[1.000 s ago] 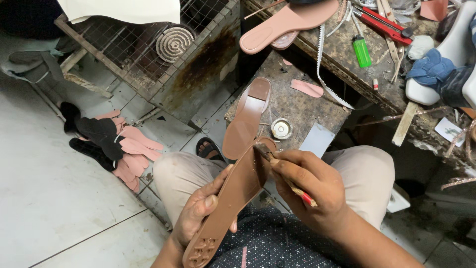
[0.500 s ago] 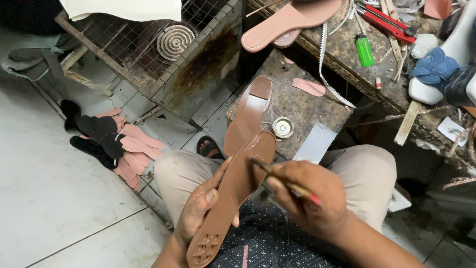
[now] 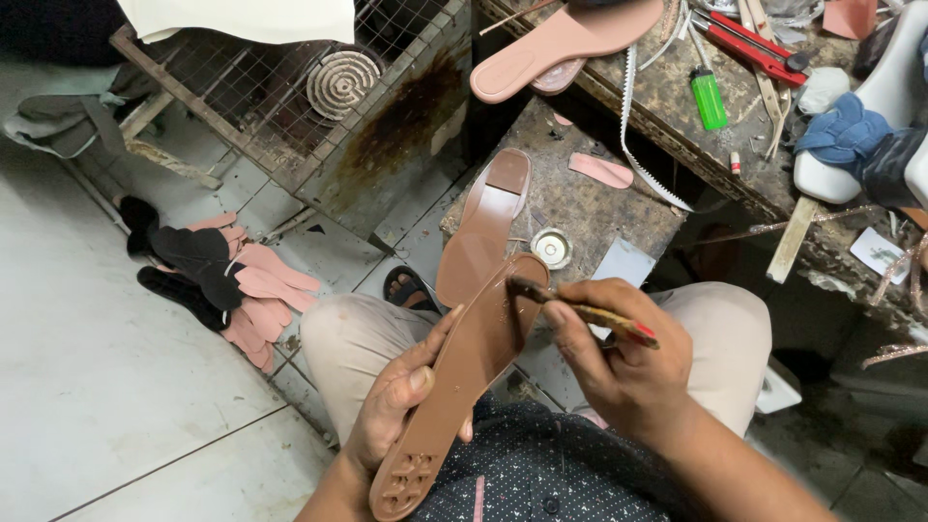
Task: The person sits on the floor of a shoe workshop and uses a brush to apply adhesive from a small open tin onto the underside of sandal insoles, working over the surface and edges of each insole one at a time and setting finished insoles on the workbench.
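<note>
At nine o'clock, pink and black cut-outs (image 3: pixel 227 280) lie on the floor. In the middle, the left hand (image 3: pixel 401 401) holds a brown shoe sole (image 3: pixel 464 372) tight, over the person's lap. At three o'clock, the right hand (image 3: pixel 623 362) pinches a small brush (image 3: pixel 580 311), its tip touching the sole. Another sole (image 3: pixel 488 227) rests at twelve o'clock.

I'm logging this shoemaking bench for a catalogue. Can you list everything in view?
brown sole: one, in left hand
second brown sole: one, on stone block
brush: one, red-tipped, in right hand, its tip on the sole
small tin: one, silver, on block
pink sole: one, on bench
lighter: one, green, on bench
pink and black cut-outs: pile, on floor
left hand: holds sole
right hand: holds brush
</note>
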